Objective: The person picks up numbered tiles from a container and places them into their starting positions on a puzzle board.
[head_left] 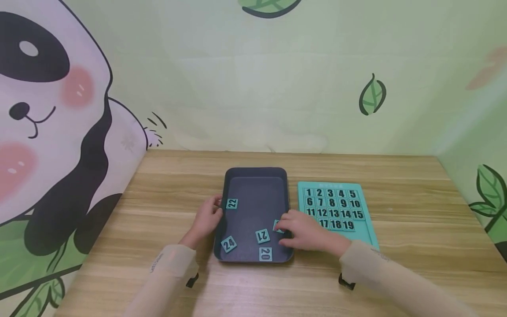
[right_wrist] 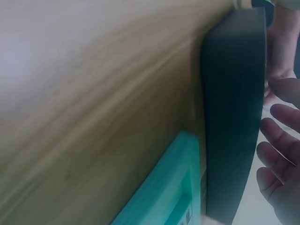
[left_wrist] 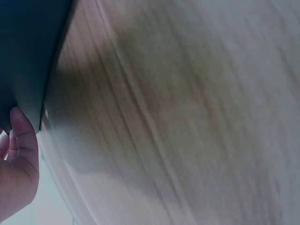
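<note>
A dark tray (head_left: 253, 189) lies on the table with several teal number tiles in it. At its left rim my left hand (head_left: 206, 220) holds the side, the thumb (left_wrist: 23, 133) against the outer wall. My right hand (head_left: 306, 231) reaches over the right rim, fingers bent and apart. Its fingertips cover part of a tile (head_left: 278, 226) whose number is hidden; the thumb stands clear of it. Nearby in the tray are the 21 tile (head_left: 262, 236) and the 20 tile (head_left: 266, 254). The 24 tile (head_left: 228, 244) and the 22 tile (head_left: 232, 203) lie to the left.
Right of the tray is a teal number board (head_left: 366, 226), its rows filled from 1 onward, with 19 the last visible. My right hand and forearm cover its lower left. The wooden table (head_left: 182, 171) meets a printed wall (head_left: 277, 97) behind.
</note>
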`<state>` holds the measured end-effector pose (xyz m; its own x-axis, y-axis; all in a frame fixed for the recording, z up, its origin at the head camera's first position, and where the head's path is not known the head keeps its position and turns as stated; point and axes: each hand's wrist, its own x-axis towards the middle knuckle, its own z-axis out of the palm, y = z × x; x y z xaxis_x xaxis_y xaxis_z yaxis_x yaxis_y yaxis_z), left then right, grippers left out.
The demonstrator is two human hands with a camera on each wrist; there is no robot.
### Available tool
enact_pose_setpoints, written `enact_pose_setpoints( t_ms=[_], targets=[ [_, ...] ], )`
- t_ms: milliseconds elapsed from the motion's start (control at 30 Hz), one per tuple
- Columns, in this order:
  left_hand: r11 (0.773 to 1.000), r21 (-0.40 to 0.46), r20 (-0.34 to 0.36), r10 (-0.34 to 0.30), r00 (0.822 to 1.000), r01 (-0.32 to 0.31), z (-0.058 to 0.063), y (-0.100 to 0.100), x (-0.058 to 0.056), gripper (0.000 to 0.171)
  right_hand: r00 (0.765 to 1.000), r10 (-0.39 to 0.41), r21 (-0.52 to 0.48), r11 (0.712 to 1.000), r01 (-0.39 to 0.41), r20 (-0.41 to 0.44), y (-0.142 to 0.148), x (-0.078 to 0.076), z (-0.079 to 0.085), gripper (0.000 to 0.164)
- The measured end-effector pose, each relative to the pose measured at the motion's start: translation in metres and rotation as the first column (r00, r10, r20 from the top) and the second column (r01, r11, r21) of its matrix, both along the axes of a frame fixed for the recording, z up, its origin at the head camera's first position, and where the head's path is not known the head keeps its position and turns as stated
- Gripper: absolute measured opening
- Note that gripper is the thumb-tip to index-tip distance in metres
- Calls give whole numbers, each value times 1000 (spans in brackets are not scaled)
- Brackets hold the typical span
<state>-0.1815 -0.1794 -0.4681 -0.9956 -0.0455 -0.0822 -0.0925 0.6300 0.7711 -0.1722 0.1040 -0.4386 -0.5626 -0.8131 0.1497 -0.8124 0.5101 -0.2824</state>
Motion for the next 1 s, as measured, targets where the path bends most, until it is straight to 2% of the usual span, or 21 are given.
enact_pose_setpoints(
  t_ms=[200, 600, 800, 1000],
  targets=[
    [1000, 6, 8, -4, 1000, 4, 0, 0, -1, 42, 996, 81, 130, 989, -74, -47, -17, 3, -4, 29],
    [1000, 9, 13, 1, 1000, -1, 2, 1, 0, 41, 990, 139, 277, 951, -138, 16, -36, 8, -16, 32],
    [1000, 16, 31, 8, 999, -8, 1, 1, 0, 42, 990, 139, 311, 942, -126, -20, -39, 10, -15, 34],
    [1000, 12, 33, 11, 999, -12, -1, 0, -1, 42, 986, 158, 302, 944, -134, -57, -42, 9, -13, 29]
  ],
)
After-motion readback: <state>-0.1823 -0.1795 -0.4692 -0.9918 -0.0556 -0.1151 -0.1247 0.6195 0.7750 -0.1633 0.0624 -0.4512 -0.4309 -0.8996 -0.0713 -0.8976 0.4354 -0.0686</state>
